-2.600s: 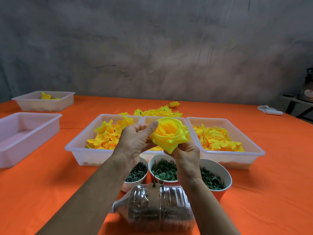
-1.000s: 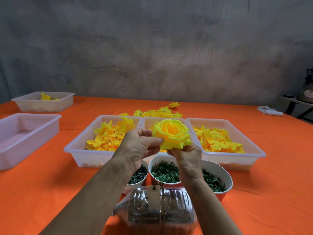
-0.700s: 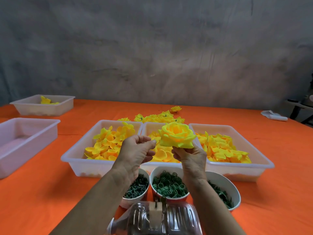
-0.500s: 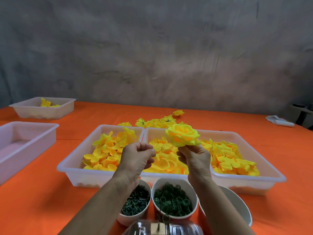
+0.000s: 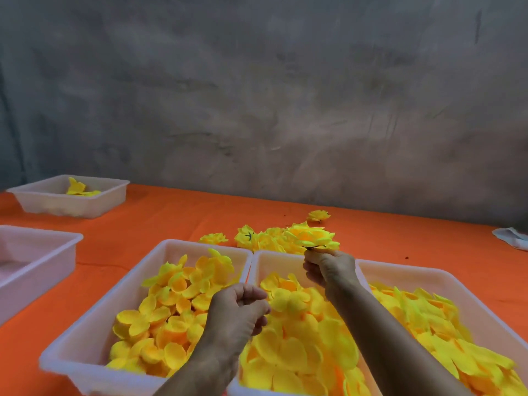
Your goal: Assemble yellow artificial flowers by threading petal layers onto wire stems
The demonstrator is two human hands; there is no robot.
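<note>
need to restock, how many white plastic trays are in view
5: three petal trays side by side in front, left, middle, right; one at left edge; one far left.

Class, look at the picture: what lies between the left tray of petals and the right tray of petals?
In the head view, a middle tray of yellow petals sits between the left tray and the right tray.

The petal layers [image 5: 171,304] look like soft, matt yellow cloth, as does the flower [image 5: 314,238]. The trays [image 5: 68,358] are translucent whitish plastic, smooth with a faint sheen. The counter [image 5: 171,212] wears matt orange cloth. The far wall [image 5: 257,110] is rough, mottled grey.
</note>
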